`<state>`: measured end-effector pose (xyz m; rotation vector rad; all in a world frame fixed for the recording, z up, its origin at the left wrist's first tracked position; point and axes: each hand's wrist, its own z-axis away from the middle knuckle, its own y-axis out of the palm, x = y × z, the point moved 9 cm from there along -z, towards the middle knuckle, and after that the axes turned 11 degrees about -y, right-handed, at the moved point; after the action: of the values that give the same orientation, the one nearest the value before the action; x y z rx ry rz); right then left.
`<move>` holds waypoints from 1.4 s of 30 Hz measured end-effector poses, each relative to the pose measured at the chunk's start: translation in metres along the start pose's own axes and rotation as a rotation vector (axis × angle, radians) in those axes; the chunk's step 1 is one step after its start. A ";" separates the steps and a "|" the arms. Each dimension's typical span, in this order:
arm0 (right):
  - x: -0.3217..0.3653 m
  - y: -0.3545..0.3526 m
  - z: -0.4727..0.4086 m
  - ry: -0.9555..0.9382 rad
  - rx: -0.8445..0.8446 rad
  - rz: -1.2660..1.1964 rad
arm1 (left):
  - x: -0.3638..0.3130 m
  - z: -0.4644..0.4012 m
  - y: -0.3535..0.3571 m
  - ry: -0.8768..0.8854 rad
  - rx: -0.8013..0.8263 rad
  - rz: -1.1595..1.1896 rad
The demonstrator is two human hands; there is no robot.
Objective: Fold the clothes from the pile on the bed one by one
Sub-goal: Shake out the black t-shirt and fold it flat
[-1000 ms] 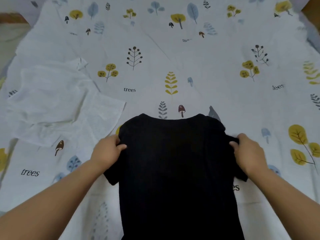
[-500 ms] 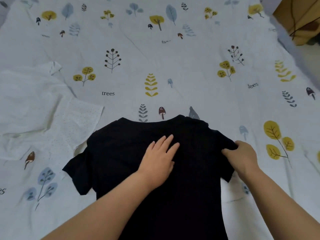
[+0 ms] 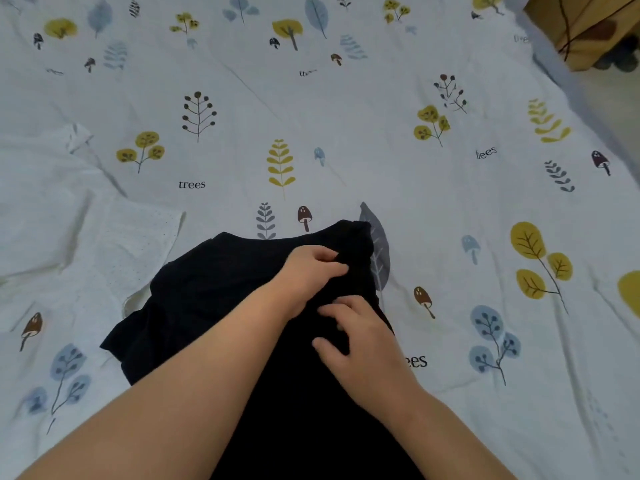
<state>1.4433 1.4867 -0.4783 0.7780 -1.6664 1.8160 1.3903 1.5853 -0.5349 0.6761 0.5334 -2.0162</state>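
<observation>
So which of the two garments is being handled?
The black top; both hands, left hand and right hand, grip it. The white garment lies untouched beside it.

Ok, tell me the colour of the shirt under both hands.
Plain black shirt, no print visible; the head view, the only one, shows it.

Black short-sleeved knit top (image 3: 214,299): lower part runs off the bottom edge of the frame; right side covered by both forearms. Left hand (image 3: 308,275) and right hand (image 3: 360,341): fingertips buried in dark folds, grip unreadable. White dotted garment (image 3: 69,230): cut by left edge. Brown cardboard-like object (image 3: 588,26), upper right: cropped, unidentifiable.
</observation>
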 end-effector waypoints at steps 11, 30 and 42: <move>-0.084 -0.015 0.008 0.478 -0.143 0.033 | 0.003 -0.008 -0.027 0.181 -0.306 -0.514; -0.066 0.029 -0.007 0.104 0.161 0.595 | 0.033 0.017 -0.012 0.495 -0.423 -1.330; 0.007 0.041 0.002 -0.092 0.084 0.434 | 0.112 0.094 -0.232 -0.222 -1.002 -0.586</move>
<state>1.4083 1.4817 -0.5009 0.5697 -1.9438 2.1815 1.1174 1.5713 -0.5125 -0.3531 1.5721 -1.9374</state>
